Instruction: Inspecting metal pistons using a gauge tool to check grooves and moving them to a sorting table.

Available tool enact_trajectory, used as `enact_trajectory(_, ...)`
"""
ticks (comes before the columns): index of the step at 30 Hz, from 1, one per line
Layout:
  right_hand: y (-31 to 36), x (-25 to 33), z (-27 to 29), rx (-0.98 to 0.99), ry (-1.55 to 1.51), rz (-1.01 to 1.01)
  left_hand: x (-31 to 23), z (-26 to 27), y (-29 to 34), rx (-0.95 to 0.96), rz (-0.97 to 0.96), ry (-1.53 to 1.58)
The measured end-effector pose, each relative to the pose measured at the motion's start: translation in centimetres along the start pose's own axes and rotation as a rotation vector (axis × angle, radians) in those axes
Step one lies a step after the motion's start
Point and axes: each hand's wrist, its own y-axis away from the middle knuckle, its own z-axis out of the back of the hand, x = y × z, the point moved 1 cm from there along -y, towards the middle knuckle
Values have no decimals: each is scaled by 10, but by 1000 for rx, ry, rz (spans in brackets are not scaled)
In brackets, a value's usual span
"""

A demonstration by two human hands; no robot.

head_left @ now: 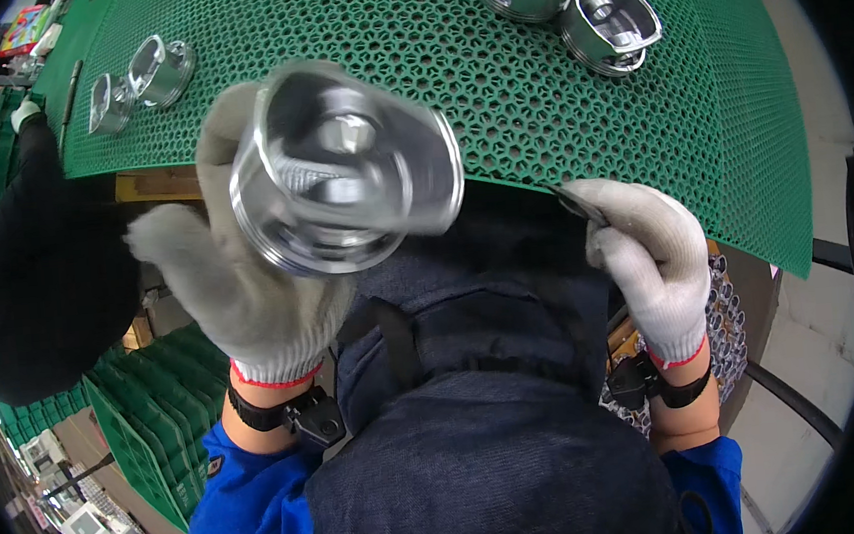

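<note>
My gloved left hand (pixel 245 251) holds a shiny metal piston (pixel 339 173) up over the near edge of the mat. Fingers are behind the piston and the thumb sticks out to the left; motion smears both. The piston's hollow inside, with its pin bosses, faces me. My gloved right hand (pixel 651 249) is closed by the mat's front edge, pinching a thin dark tool (pixel 578 202) between thumb and fingers. Most of that tool is hidden, so its kind cannot be made out. Both white gloves have red cuffs.
On the green honeycomb mat (pixel 413 87) stand two pistons (pixel 612 31) at the far right and two more (pixel 161 69) at the left. A dark-clothed co-worker (pixel 46 267) is at the left, above green crates (pixel 158 419). Many small metal parts (pixel 727 319) lie below right.
</note>
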Motion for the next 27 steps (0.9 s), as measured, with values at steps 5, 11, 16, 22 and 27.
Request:
enact_trajectory(5, 4, -4, -13, 55, 156, 76, 4, 0, 10, 60, 452, 283)
enact_trajectory(11, -4, -4, -25, 64, 213, 112, 19, 2, 15, 216, 381, 329)
enact_trajectory(16, -5, -9, -29, 176, 207, 185, 9, -8, 11, -61, 462, 326)
enact_trajectory(22, 11, -9, -1, 38, 0, -182, -29, 31, -19, -233, 153, -72)
enact_trajectory(27, 42, -20, 48, -231, -840, 20, -106, 136, -37, -403, -225, -672)
